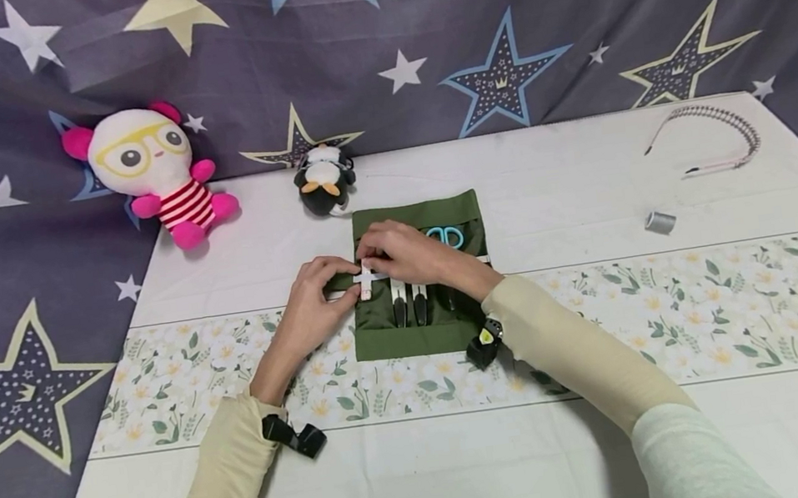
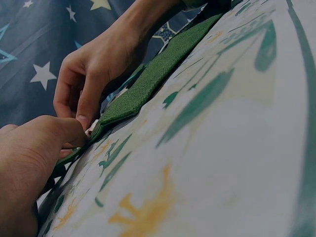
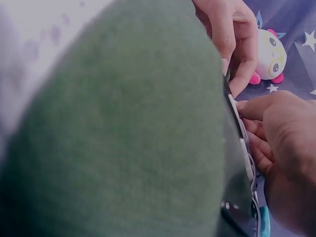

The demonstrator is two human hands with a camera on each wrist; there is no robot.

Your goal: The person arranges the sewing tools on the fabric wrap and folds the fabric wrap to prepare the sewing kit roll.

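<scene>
A dark green fabric tool pouch lies spread on the table, crossed by a white elastic band. At its left end a small white strip-shaped piece stands upright against the band. My left hand pinches the pouch's left edge and band, thumb and index finger beside that piece. From above, my right hand pinches the white piece's top; its exact kind I cannot tell. Blue-handled scissors and two black-ended tools sit under the band, partly hidden by the right hand. In the left wrist view the green edge runs between both hands.
A black-and-white penguin plush sits behind the pouch, and a pink-and-white plush at the back left. To the right lie a grey thread spool and a headband. A floral strip crosses the white table.
</scene>
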